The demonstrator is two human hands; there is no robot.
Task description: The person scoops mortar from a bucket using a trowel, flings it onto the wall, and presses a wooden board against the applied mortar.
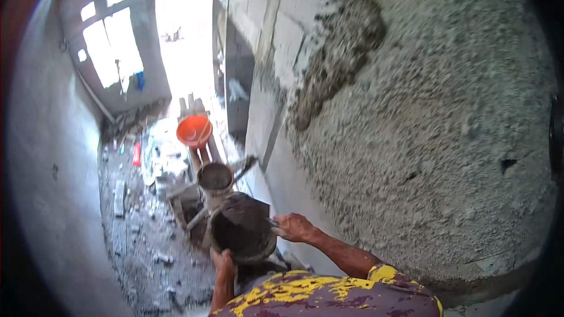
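Note:
My right hand [295, 228] is closed round the handle of a trowel [254, 210]. The trowel's broad, dark blade reaches over a round pan [251, 257] of wet grey mortar. My left hand [223, 260] grips the near left rim of this pan, with its fingers partly hidden. Just beyond the pan stands a bucket [215, 177] that also has mortar in it. On the wall to my right, a thick dark patch of wet mortar [346, 47] clings beside a rough, grey mortar coat [435, 123].
An orange basin [194, 131] rests farther off on wooden planks [216, 148]. Rubble and scraps litter the floor [138, 240] below on the left. A smooth grey wall [56, 182] runs along the left side. Bright doorway [185, 41] and window openings lie at the far end.

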